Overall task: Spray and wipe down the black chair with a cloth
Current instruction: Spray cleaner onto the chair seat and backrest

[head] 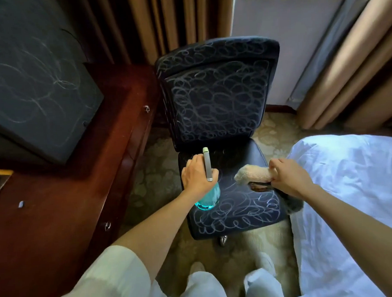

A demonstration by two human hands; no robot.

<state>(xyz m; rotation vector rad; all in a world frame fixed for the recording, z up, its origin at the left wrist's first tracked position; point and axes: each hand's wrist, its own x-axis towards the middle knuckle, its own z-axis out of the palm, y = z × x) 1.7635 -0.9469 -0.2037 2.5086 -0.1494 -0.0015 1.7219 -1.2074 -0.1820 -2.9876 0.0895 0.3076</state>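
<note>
The black chair [217, 98] stands ahead of me, its backrest and seat covered in white chalk-like scribbles. My left hand [197, 174] grips a spray bottle [208, 198] with blue liquid and a grey head, held over the seat's left side with the nozzle pointing toward the backrest. My right hand [289, 178] holds a beige cloth [252, 174] above the seat's right side; the cloth sticks out to the left of my fist. A torn patch in the seat shows just under the cloth.
A dark red wooden desk [79, 176] with drawer knobs runs along the left, carrying a black scribbled screen [30, 77]. A bed with white sheets [350, 197] is close on the right. Brown curtains [344, 74] hang behind; patterned carpet lies below.
</note>
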